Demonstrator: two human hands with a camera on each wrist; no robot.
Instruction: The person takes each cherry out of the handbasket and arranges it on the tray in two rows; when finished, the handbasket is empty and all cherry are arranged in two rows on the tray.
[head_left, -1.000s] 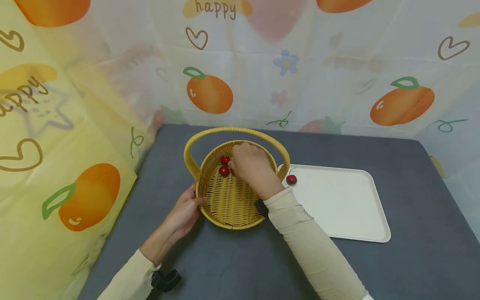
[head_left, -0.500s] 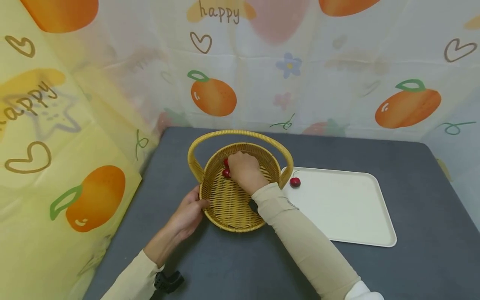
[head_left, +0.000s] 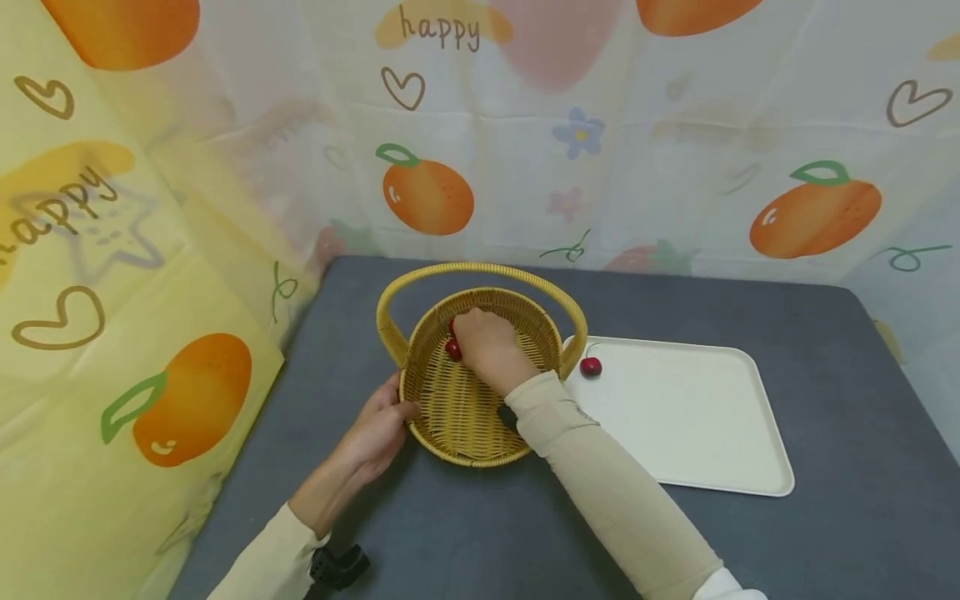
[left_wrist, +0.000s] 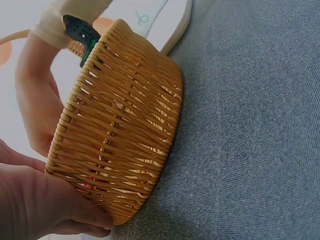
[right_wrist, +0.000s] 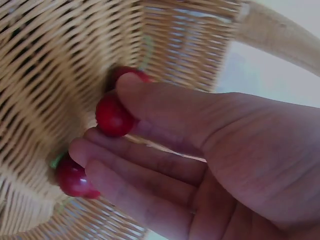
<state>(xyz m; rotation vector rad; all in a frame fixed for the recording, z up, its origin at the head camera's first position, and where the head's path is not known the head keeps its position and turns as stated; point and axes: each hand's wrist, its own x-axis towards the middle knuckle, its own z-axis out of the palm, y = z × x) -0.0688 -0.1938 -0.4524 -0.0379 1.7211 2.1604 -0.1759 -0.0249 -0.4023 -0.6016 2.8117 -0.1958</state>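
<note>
My left hand [head_left: 375, 425] grips the left rim of a yellow wicker basket [head_left: 465, 429], thumb over the edge, as the left wrist view shows up close. Inside the basket, my right hand [head_left: 491, 346] reaches down toward the back left. In the right wrist view, its thumb and forefinger pinch a red cherry [right_wrist: 115, 116]. Another cherry [right_wrist: 131, 74] is partly hidden behind the thumb. By the other fingertips lies a dark red cherry [right_wrist: 74, 176] with a bit of green at it. From the head, the right hand covers part of these cherries.
A white rectangular tray [head_left: 690, 417] lies right of the basket, with one stemmed cherry [head_left: 591, 367] near its left edge. The basket's tall handle [head_left: 480, 267] arches over the back. Grey cloth [head_left: 825, 375] covers the table, and a printed curtain [head_left: 660, 125] hangs behind.
My right hand has shifted a little left inside the basket and now hides more of the cherries. The left hand keeps its hold on the rim. The head view has shifted slightly.
</note>
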